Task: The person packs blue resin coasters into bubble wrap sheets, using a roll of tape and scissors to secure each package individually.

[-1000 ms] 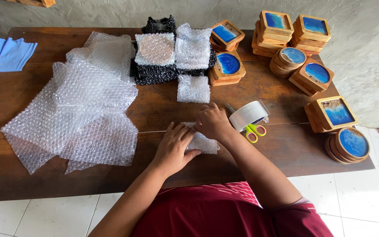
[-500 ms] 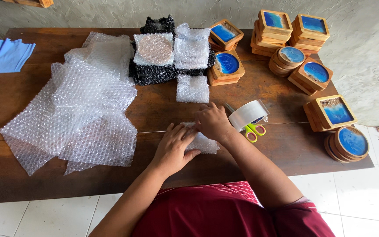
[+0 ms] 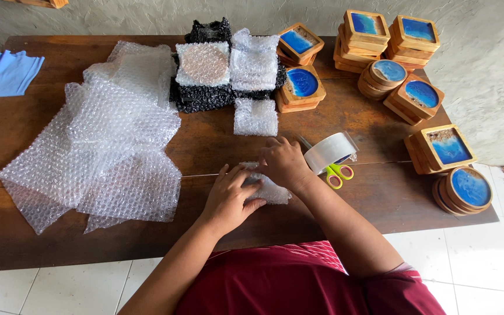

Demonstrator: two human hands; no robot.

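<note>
Both of my hands press on a small bundle wrapped in clear bubble wrap [image 3: 272,191] lying on the brown wooden table [image 3: 36,245]. My left hand [image 3: 230,196] lies flat over the bundle's left side. My right hand [image 3: 282,163] covers its upper right part with fingers curled down. What is inside the bundle is hidden. A roll of clear tape [image 3: 330,151] stands just right of my right hand, on top of scissors with yellow-green handles [image 3: 337,174].
Loose bubble wrap sheets [image 3: 97,146] pile up at the left. Wrapped bundles [image 3: 255,115] and black foam sit at the back centre. Stacks of square and round wooden coasters with blue centres [image 3: 447,147] fill the right side. A blue cloth [image 3: 11,71] lies far left.
</note>
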